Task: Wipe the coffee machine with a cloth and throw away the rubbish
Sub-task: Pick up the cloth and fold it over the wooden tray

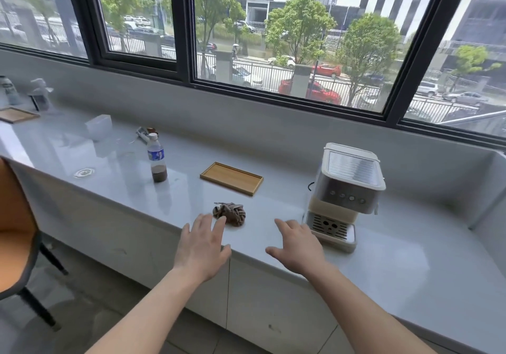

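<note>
A cream and steel coffee machine (347, 189) stands on the pale grey counter (397, 266) at the right, its drip tray facing me. A crumpled brown cloth (231, 213) lies on the counter left of the machine. My left hand (202, 247) hovers open at the counter's front edge, fingertips just short of the cloth. My right hand (297, 245) is open too, fingers spread, between the cloth and the machine's drip tray, touching neither. A plastic bottle (157, 157) with a little brown liquid stands further left.
A shallow wooden tray (231, 178) lies behind the cloth. At the far left are a clear box (99, 127), small items (143, 134), another wooden tray (16, 114) and containers. An orange chair (16, 227) stands left of the counter. Windows run along the back.
</note>
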Demonstrator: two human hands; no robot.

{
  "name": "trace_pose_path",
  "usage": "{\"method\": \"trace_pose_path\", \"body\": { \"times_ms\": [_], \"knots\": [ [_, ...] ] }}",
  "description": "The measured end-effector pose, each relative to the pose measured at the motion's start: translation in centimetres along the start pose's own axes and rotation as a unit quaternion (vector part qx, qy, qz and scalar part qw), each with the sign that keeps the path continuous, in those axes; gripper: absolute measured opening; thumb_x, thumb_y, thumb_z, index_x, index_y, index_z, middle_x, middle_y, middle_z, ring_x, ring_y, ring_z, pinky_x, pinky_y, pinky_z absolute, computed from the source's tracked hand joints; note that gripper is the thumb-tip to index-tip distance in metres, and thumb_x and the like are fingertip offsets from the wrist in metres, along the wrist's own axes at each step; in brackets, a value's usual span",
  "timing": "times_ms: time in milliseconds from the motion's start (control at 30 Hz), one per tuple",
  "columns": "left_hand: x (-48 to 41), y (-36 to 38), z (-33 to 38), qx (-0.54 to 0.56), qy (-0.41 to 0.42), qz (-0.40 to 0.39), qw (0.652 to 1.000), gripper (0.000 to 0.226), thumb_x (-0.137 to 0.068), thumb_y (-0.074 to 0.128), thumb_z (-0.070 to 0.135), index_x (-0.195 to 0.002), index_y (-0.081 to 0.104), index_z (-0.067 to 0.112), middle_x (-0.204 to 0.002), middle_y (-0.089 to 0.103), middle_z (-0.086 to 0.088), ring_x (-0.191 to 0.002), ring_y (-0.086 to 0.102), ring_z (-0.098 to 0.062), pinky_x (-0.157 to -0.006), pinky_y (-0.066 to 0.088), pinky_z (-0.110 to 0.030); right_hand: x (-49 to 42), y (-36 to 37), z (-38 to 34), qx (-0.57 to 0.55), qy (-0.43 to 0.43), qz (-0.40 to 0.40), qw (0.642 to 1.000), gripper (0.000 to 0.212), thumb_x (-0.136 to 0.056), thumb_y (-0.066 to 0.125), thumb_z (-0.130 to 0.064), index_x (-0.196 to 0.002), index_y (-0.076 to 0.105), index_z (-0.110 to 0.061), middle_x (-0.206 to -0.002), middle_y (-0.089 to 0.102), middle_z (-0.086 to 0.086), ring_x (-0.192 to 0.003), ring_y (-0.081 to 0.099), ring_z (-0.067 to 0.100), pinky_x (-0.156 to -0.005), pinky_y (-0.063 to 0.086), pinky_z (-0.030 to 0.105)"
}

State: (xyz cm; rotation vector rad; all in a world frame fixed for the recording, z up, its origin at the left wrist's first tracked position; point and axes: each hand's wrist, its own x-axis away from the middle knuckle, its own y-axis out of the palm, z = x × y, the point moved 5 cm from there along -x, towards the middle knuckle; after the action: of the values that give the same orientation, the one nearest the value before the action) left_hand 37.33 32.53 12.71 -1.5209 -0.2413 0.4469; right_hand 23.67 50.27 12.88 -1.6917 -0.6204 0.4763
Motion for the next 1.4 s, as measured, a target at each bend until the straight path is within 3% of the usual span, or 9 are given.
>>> {"method": "trace_pose_path", "body": {
  "times_ms": [400, 1000, 1267, 1400],
  "knots": [
    [-6.5, 2.1, -4.4, -0.013, -0.006, -0.024, 1.0, 0.067, -0.096, 0.035, 0.052, -0.153, 0.013, 0.024, -0.159, 0.022, -0.008, -0.15, 0.012, -0.027, -0.118, 0.022, -0.048, -8.7, 2.9, -3.3, -0.017, -0.01, -0.014, 1.0, 0.074, -0.085, 0.056, -0.058, -0.148, 0.027, -0.032, -0.146, 0.043, 0.0, -0.128, 0.039, 0.029, -0.093, 0.044, 0.041],
    [-21.3, 10.6, -5.3, -0.027, 0.018, -0.106, 0.994, 0.07, -0.095, 0.039, 0.053, -0.153, 0.015, 0.024, -0.159, 0.022, -0.005, -0.15, 0.014, -0.024, -0.118, 0.022, -0.045, -23.3, 9.0, -1.0, -0.039, -0.014, -0.086, 0.995, 0.066, -0.084, 0.059, -0.052, -0.14, 0.036, -0.027, -0.142, 0.045, 0.002, -0.125, 0.042, 0.029, -0.095, 0.047, 0.041],
    [-24.9, 15.0, -6.6, 0.03, 0.092, -0.205, 0.974, 0.084, -0.088, 0.052, 0.055, -0.156, 0.01, 0.028, -0.163, 0.016, -0.004, -0.15, 0.017, -0.022, -0.12, 0.023, -0.041, -25.6, 12.7, -2.4, -0.046, -0.008, -0.162, 0.986, 0.092, -0.076, 0.074, -0.051, -0.15, 0.023, -0.031, -0.153, 0.032, -0.004, -0.131, 0.037, 0.027, -0.096, 0.047, 0.041],
    [-27.0, 16.5, -7.4, 0.092, 0.122, -0.246, 0.957, 0.092, -0.082, 0.059, 0.059, -0.155, 0.011, 0.03, -0.161, 0.023, 0.001, -0.144, 0.031, -0.021, -0.112, 0.036, -0.037, -26.8, 14.7, -3.5, -0.059, 0.012, -0.191, 0.98, 0.103, -0.074, 0.077, -0.047, -0.154, 0.015, -0.032, -0.158, 0.024, -0.011, -0.134, 0.036, 0.025, -0.1, 0.047, 0.042]
  ]
}}
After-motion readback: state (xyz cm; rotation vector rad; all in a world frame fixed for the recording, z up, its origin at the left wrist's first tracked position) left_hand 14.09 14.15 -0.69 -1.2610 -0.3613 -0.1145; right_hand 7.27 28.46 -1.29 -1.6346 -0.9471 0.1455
